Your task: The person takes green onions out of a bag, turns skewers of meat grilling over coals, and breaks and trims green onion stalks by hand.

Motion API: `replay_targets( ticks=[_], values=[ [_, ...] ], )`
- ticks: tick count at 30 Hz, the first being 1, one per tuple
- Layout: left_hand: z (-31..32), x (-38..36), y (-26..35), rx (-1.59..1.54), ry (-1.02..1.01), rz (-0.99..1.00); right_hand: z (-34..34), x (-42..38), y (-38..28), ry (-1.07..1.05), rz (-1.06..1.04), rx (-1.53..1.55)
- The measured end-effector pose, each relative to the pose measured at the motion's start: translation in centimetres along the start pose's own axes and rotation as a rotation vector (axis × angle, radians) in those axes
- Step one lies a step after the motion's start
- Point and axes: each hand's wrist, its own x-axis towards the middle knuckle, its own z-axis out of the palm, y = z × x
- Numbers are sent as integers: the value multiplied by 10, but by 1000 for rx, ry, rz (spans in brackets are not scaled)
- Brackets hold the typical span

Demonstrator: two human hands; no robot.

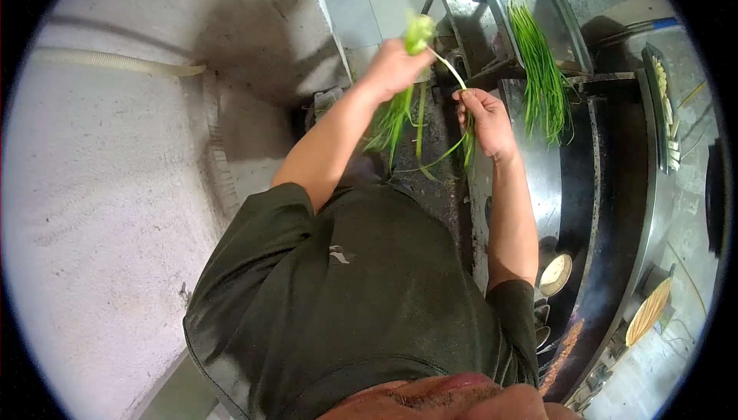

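Observation:
My left hand is closed around a bunch of chives, with the pale stem ends blurred above the fist and the green leaves hanging below. My right hand pinches a few strands with fingers and thumb. A thin whitish stem stretches between the two hands, and long green leaves trail beneath them. Just beyond my right hand, a larger bunch of chives lies over the edge of a metal tray.
A metal counter with a dark trough runs along my right side. On it stands a round bowl; glowing embers and smoke show nearer me. A narrow tray of pale pieces lies farther right. At left are a wall and hose.

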Motion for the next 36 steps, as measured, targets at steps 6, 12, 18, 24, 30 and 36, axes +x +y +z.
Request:
replay_targets(
  ticks=[6,12,18,24,30,36],
  values=[
    [-70,-10,-38,-52,593,-110,6,-2,5,-13,40,187],
    [-25,-46,-24,-5,273,-111,48,17,3,-91,48,148],
    [-1,-46,-24,-204,123,60,62,17,0,-107,7,-34],
    [1,-41,-11,44,59,108,47,8,-5,-39,-54,-226],
    [12,-36,-8,15,-50,99,31,-3,-13,13,-37,-253],
    [22,-31,-16,125,-82,177,30,-12,-13,133,-122,-524]
  ],
)
